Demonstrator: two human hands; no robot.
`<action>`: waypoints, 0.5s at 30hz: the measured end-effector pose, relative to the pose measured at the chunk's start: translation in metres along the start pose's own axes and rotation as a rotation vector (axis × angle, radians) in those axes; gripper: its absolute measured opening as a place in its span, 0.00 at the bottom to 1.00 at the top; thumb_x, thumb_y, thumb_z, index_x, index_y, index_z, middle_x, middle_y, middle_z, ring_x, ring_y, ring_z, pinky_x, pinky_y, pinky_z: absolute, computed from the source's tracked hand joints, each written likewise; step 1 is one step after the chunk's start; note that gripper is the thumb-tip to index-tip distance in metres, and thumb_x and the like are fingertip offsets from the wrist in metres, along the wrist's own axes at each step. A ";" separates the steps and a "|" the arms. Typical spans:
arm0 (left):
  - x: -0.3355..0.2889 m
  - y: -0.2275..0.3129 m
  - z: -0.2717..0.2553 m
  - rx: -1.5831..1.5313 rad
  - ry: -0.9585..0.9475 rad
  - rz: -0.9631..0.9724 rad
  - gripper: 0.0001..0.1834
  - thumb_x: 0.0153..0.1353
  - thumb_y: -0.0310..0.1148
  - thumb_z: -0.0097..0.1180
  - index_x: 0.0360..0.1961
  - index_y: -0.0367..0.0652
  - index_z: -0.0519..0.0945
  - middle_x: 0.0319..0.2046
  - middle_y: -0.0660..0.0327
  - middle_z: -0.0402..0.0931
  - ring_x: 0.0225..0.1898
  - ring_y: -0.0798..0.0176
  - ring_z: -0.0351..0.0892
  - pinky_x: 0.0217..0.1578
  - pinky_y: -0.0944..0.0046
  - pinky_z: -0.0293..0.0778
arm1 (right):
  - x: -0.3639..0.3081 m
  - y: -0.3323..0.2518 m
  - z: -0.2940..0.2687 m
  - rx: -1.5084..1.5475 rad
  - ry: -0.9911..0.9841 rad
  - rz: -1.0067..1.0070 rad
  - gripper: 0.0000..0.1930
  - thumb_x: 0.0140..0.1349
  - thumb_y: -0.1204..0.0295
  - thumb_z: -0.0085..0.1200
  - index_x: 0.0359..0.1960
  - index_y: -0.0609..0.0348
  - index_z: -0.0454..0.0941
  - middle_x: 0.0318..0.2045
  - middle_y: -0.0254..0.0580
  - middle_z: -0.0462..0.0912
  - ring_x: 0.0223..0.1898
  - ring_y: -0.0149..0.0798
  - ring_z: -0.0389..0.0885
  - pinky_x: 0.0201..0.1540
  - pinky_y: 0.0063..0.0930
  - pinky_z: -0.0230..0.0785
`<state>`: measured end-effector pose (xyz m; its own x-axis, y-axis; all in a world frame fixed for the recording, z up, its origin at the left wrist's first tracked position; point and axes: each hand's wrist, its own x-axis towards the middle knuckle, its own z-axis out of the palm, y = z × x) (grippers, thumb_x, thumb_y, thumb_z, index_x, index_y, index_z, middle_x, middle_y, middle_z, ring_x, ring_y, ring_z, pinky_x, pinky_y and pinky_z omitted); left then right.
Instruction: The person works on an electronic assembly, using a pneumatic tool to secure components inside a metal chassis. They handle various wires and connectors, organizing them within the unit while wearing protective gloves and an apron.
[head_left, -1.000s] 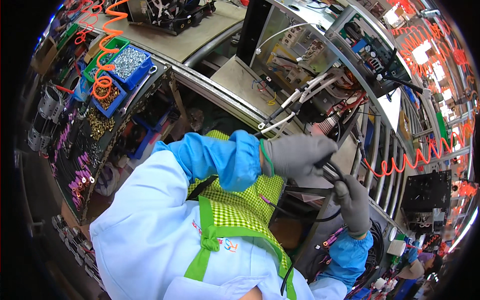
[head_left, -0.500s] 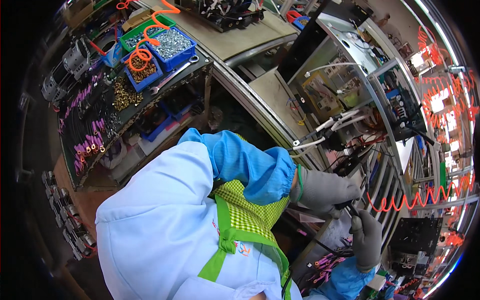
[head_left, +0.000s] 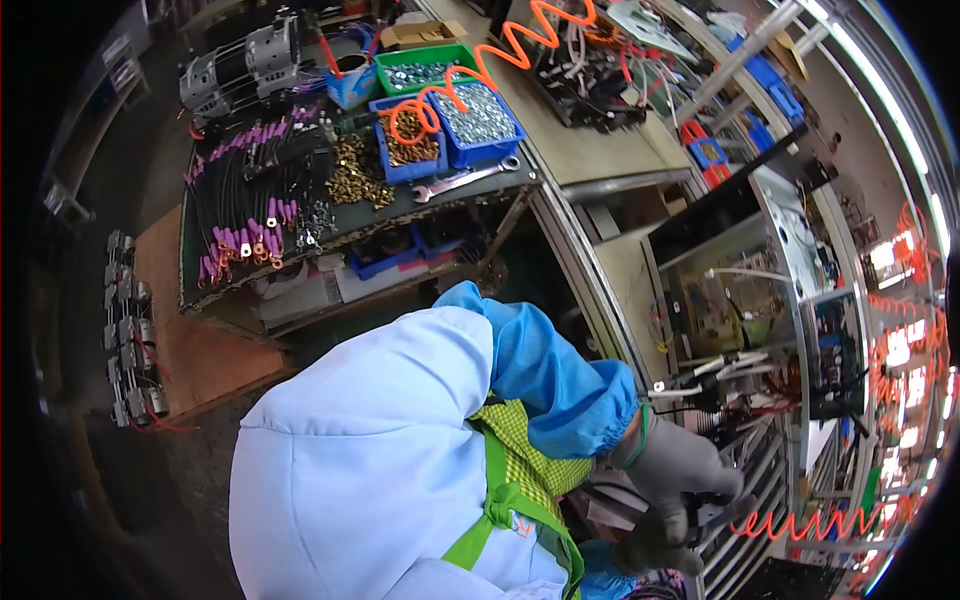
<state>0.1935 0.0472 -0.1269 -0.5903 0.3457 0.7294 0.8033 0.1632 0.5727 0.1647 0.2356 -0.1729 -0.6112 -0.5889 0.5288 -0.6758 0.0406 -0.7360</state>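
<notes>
My left hand (head_left: 688,468), in a grey glove below a blue sleeve, is closed around a dark, slender thing (head_left: 716,522) at the lower right. What kind of thing it is I cannot make out. Just below, my right hand (head_left: 648,548), also gloved in grey, lies close against the left one in shadow. Its fingers are blurred and partly hidden, so its grip does not show. Beside the hands, white cables with ring ends (head_left: 690,388) stick out near a metal frame. An orange coiled hose (head_left: 790,522) runs off to the right of the dark thing.
On the bench at upper left are purple-sleeved cables (head_left: 245,240), loose brass fittings (head_left: 355,175), a wrench (head_left: 465,180), a blue bin of silvery hardware (head_left: 475,120) and a green bin (head_left: 425,70). A metal rail (head_left: 575,260) runs beyond my left arm. Motor-like units (head_left: 130,330) stand at far left.
The view has turned left, bringing more of the bench into sight. Both hands now appear lower, and my right hand has come in under the left, closer to it.
</notes>
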 end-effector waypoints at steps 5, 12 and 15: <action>-0.020 0.002 -0.042 0.229 -0.059 -0.341 0.40 0.45 0.51 0.66 0.57 0.45 0.65 0.42 0.47 0.72 0.41 0.42 0.76 0.40 0.52 0.73 | 0.039 0.021 0.004 -0.341 0.337 -0.064 0.33 0.65 0.52 0.46 0.63 0.65 0.54 0.54 0.55 0.70 0.53 0.48 0.73 0.52 0.40 0.69; -0.136 0.037 -0.253 0.573 0.870 0.005 0.20 0.62 0.38 0.54 0.52 0.39 0.70 0.41 0.60 0.76 0.41 0.67 0.77 0.44 0.64 0.74 | 0.090 -0.023 -0.014 -0.522 0.670 -0.233 0.32 0.66 0.53 0.44 0.62 0.66 0.55 0.53 0.55 0.70 0.52 0.47 0.74 0.51 0.39 0.70; -0.240 0.046 -0.376 1.140 1.281 -0.229 0.15 0.64 0.34 0.51 0.50 0.41 0.72 0.40 0.60 0.77 0.39 0.68 0.77 0.40 0.68 0.74 | 0.110 -0.047 -0.021 -0.619 0.752 -0.323 0.32 0.66 0.53 0.44 0.62 0.67 0.56 0.53 0.55 0.70 0.51 0.46 0.74 0.50 0.38 0.70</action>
<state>0.3429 -0.3756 -0.1351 0.0799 -0.5790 0.8114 0.0149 0.8146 0.5798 0.1206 0.1866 -0.0714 -0.3185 0.0037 0.9479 -0.8177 0.5048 -0.2767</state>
